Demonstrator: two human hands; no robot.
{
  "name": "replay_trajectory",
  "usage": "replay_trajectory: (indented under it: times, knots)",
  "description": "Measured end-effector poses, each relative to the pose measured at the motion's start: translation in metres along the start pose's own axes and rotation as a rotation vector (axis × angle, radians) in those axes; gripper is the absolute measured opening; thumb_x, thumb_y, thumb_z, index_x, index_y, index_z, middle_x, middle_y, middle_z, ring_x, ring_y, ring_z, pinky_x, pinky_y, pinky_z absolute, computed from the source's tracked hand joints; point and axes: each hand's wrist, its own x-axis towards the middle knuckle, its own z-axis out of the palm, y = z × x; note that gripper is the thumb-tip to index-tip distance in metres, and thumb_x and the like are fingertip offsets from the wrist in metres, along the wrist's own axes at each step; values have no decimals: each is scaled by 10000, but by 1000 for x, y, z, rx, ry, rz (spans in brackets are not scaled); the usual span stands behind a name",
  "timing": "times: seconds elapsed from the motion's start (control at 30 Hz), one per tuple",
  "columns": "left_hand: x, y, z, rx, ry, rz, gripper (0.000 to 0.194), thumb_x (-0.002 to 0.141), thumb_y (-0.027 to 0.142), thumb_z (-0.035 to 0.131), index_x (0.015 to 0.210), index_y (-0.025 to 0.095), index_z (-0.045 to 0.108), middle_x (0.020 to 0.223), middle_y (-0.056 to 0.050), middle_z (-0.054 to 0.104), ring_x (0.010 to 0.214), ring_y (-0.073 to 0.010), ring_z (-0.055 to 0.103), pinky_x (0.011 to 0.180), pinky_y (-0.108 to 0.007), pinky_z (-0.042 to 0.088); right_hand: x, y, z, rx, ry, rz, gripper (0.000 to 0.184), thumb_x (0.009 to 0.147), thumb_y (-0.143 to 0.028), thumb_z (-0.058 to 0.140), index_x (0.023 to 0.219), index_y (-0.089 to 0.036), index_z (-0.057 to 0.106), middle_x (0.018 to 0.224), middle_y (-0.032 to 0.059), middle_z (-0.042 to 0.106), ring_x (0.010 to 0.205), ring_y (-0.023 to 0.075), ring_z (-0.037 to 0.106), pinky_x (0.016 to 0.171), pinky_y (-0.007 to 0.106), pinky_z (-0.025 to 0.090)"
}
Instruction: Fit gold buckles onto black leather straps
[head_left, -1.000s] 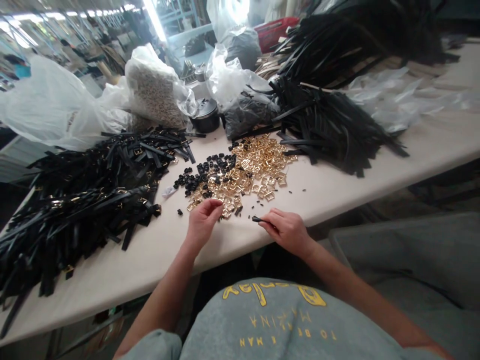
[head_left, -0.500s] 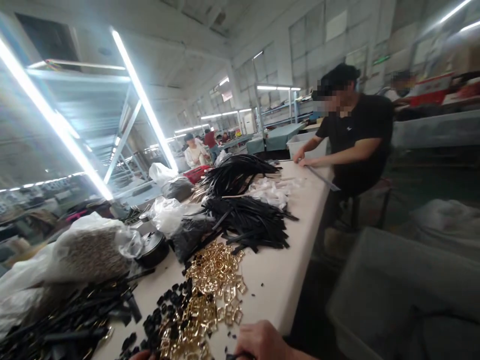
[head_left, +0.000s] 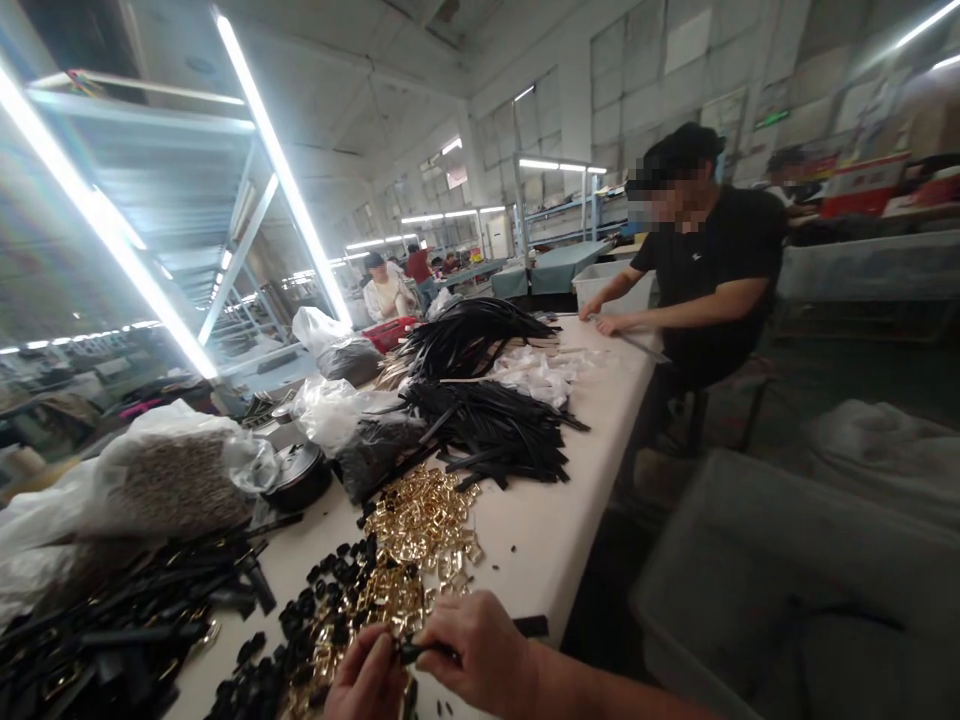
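My right hand (head_left: 480, 652) is closed around a black strap (head_left: 532, 626), whose flat end sticks out to the right. Beside it, my left hand (head_left: 367, 675) pinches the other end of the strap, and the fingertips of both hands nearly meet. The small details between the fingers are hidden. Just beyond my hands lies a heap of gold metal buckles (head_left: 420, 515). Small black loops (head_left: 300, 610) are piled to the left of the buckles.
Black straps (head_left: 495, 430) lie in bundles farther up the table (head_left: 517, 510). Strap pieces (head_left: 97, 650), plastic bags (head_left: 180, 460) and a round black tin (head_left: 296, 478) are on the left. Across the table's far end a co-worker (head_left: 712, 250) sits; a grey bin (head_left: 750, 560) stands right.
My left hand has risen into view from the bottom edge and met my right hand at the strap. My right hand has moved up and slightly left. The view has shifted slightly.
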Motion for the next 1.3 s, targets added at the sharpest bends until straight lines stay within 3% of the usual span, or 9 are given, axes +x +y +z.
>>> replay_trajectory:
  times: [0.1,0.17,0.23,0.53,0.73,0.93,1.03,1.3]
  knots:
    - [-10,6,11,-268,83,-22,259,622,643,799,693,402,735,644,34,711,553,-226,692,544,-401,590,-23,-15,-31,52,147,-40,167,788,-419,643,782,-252,645,731,-4,711,691,182,706,597,266,531]
    - [-17,12,17,-389,72,-15,353,567,563,871,681,275,702,557,21,621,420,-131,551,427,-301,515,-32,-20,-52,121,226,-12,182,917,-348,572,854,-212,676,802,29,720,746,169,691,681,263,519]
    - [-18,14,20,-502,34,-60,433,501,507,924,686,211,669,535,40,564,407,-72,480,389,-213,441,-31,-19,-62,167,307,11,226,959,-340,554,866,-177,681,787,47,701,731,160,662,699,262,493]
    - [-16,9,19,-588,32,-179,430,549,415,935,791,182,666,632,52,627,498,-65,590,549,-194,561,-27,-23,-48,99,247,-96,360,1030,-413,451,879,-174,674,777,36,658,704,139,574,649,258,387]
    - [-15,7,24,-612,66,-195,446,487,410,961,751,172,691,707,24,677,503,-44,565,482,-147,497,-32,-23,-48,-9,246,-154,374,1045,-388,415,858,-180,663,764,30,635,683,134,551,599,273,331]
    - [-15,9,26,-657,12,-215,417,534,408,949,774,152,724,688,19,658,454,-14,483,428,-125,427,-33,-21,-45,208,312,-128,250,1000,-313,522,842,-174,657,754,11,642,683,120,564,640,234,389]
    - [-16,9,26,-680,6,-219,356,612,385,919,813,155,736,695,15,661,492,-22,524,468,-115,461,-32,-21,-47,306,298,-73,215,979,-305,556,841,-178,661,757,7,650,676,115,562,655,226,409]
    - [-16,8,21,-723,-35,-294,253,699,314,880,864,177,745,697,17,661,560,-35,571,550,-106,520,-30,-18,-46,318,347,-33,218,974,-326,569,871,-168,676,779,29,674,706,131,593,670,238,422]
